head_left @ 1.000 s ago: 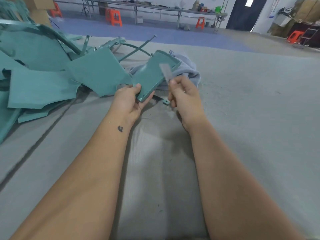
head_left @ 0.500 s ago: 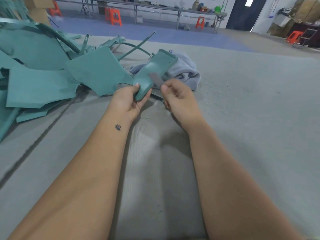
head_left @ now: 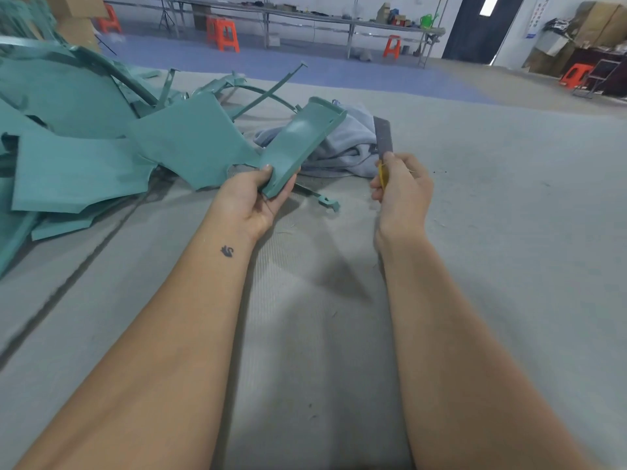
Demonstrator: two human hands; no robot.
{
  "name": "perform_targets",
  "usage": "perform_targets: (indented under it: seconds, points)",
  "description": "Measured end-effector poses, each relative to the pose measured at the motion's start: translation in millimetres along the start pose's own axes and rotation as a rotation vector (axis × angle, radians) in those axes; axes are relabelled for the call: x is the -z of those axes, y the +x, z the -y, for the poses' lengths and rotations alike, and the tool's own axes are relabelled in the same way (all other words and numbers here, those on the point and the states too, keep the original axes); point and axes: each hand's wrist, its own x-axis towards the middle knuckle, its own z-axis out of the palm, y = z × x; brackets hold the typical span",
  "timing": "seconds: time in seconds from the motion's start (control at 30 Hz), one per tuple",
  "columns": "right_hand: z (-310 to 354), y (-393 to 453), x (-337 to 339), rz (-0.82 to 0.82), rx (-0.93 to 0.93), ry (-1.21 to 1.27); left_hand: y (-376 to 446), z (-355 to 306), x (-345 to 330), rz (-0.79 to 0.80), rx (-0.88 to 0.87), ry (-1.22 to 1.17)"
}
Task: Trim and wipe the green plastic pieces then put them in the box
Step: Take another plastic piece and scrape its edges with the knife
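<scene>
my right hand [head_left: 402, 195] has pulled the blade [head_left: 383, 135] off the green plastic piece [head_left: 298, 144], fingers pinching its yellow handle. my left hand [head_left: 252, 198] grips the piece's near end. no readable writing.

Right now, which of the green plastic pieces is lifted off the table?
The curved green piece gripped at its near end by the left hand. The other green pieces lie piled on the table to the left.

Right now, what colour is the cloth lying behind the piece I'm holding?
Pale grey-blue: the cloth lies crumpled on the table, seen in the head view.
</scene>
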Motion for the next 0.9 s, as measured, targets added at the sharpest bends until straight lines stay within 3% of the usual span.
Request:
perform_targets:
  seconds: [0.17, 0.43, 0.63, 0.77, 0.9]
  points:
    - [-0.7, -8.3, -11.6, 0.322, 0.170, -0.060, -0.8, -1.8, 1.2, 0.009, 0.016, 0.008]
    - [-4.2, -12.3, -11.8, 0.396, 0.200, -0.220, 0.9, -0.3, 1.3, 0.004, 0.022, 0.033]
    - [-5.9, -20.8, -12.0, 0.688, 0.264, -0.383, 5.9, 1.5, 2.0, -0.033, -0.006, 0.055]
    - [-1.9, -16.6, -13.8, 0.508, 0.204, -0.132, 5.4, 2.6, 2.1, 0.010, 0.004, 0.036]
    - [-1.6, -10.7, -12.1, 0.332, 0.199, -0.150, 7.2, 4.4, 2.8, 0.013, 0.006, 0.070]
